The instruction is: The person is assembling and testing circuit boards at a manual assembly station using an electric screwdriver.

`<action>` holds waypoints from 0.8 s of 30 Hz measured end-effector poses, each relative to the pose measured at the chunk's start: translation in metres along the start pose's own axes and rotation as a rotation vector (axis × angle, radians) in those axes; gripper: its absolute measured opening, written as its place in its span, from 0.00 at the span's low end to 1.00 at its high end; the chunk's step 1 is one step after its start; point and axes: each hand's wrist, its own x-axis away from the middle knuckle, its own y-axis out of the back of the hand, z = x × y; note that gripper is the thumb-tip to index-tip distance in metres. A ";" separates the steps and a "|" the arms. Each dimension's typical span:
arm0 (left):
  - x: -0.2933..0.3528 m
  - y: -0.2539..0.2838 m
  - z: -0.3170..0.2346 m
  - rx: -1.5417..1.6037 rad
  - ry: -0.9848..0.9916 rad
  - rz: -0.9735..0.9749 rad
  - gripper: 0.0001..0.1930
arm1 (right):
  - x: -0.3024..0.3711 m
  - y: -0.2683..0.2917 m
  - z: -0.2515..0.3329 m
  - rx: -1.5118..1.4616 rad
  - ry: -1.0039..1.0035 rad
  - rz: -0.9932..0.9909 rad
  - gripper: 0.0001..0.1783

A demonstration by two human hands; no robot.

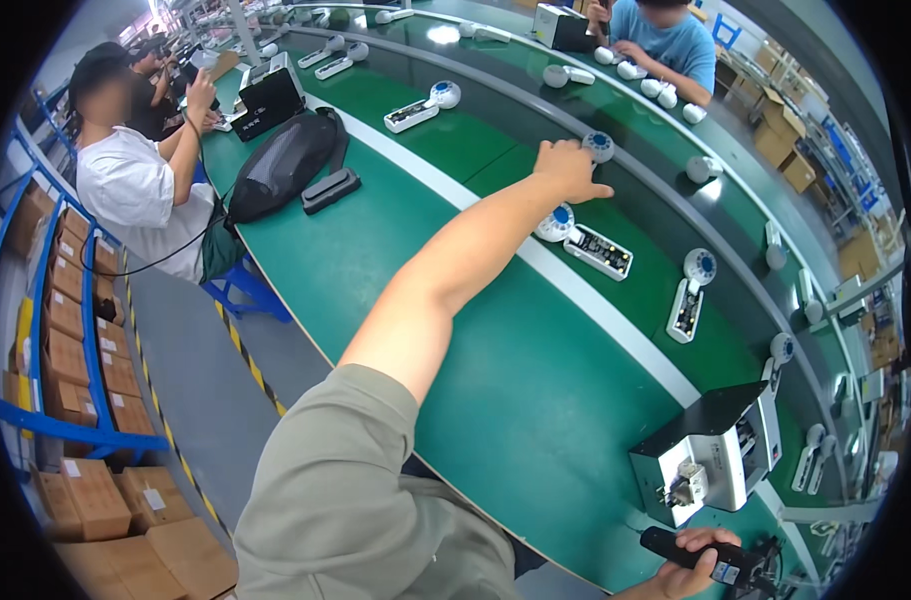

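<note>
My left arm reaches far across the green bench, and my left hand (569, 172) is over the conveyor with its thumb spread away from the fingers. Right beside its fingers is the round head of a white handheld device (598, 147); whether they touch is unclear. Below the wrist lies a similar white device with an uncovered circuit board (601, 251), and another one (686, 308) rests further right. At the lower right, my right hand (693, 562) is wrapped round a black electric screwdriver (670, 547). A black and silver boxy machine (710, 455) stands just beyond it.
More white devices (422, 112) are spread along the belt. A black mesh bag (290, 165) and a dark case (331, 190) lie on the bench at left. A co-worker in white (140, 185) sits there; another in blue (665, 45) works across. Cartons (100, 495) fill the left shelves.
</note>
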 end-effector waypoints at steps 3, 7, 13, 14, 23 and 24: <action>-0.018 -0.010 0.008 -0.167 0.023 0.188 0.23 | 0.005 -0.016 0.004 0.141 -0.015 -0.191 0.17; -0.032 -0.027 0.027 -0.138 0.089 0.185 0.12 | 0.010 -0.018 0.006 0.201 -0.025 -0.330 0.15; -0.026 -0.016 0.058 0.447 0.165 0.007 0.18 | 0.003 -0.020 -0.004 0.048 -0.011 -0.286 0.15; -0.022 -0.008 0.061 0.444 0.200 -0.042 0.22 | 0.000 -0.023 -0.002 0.040 -0.005 -0.267 0.15; 0.118 0.079 -0.053 1.155 -0.069 -0.015 0.22 | 0.000 -0.014 0.011 0.073 -0.009 -0.232 0.17; 0.137 0.083 -0.062 1.169 -0.259 -0.019 0.22 | -0.002 -0.012 0.016 0.064 0.037 -0.185 0.17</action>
